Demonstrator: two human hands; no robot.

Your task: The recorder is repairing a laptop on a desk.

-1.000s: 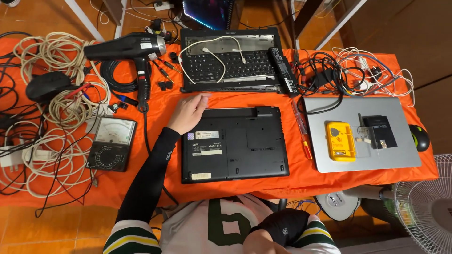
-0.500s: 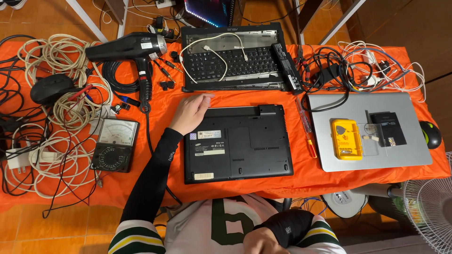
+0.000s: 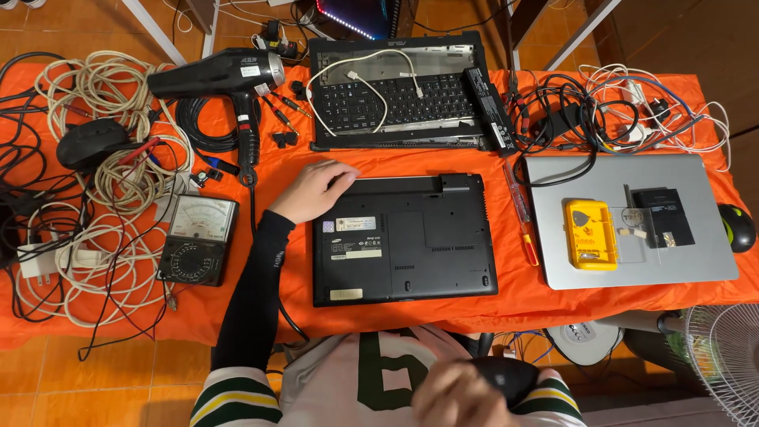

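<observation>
My right hand [image 3: 458,395] sits low by my belly, closest to me, blurry and wrapped around a dark round thing [image 3: 506,378]. I cannot tell what that thing is. A second ago this hand was in the same low place, so it has hardly moved.

A bit farther out, the black laptop [image 3: 403,241] lies upside down on the orange cloth [image 3: 269,158], right in front of me. My left hand [image 3: 312,190] rests on its top left corner, fingers bent over the edge, pressing but not gripping tight. It was on that same corner a second ago. The laptop has not slid or turned. So I think I am only steadying it, and opening it up has not started yet.

To the left lies a grey meter [image 3: 198,239] among white cables [image 3: 103,261]. To the right sits a silver laptop [image 3: 632,217] with a yellow box [image 3: 589,234] on it, and a small screwdriver [image 3: 522,217] lies between the two laptops.

Far back lies a black hair dryer [image 3: 225,75] and an opened keyboard base [image 3: 399,95].
</observation>
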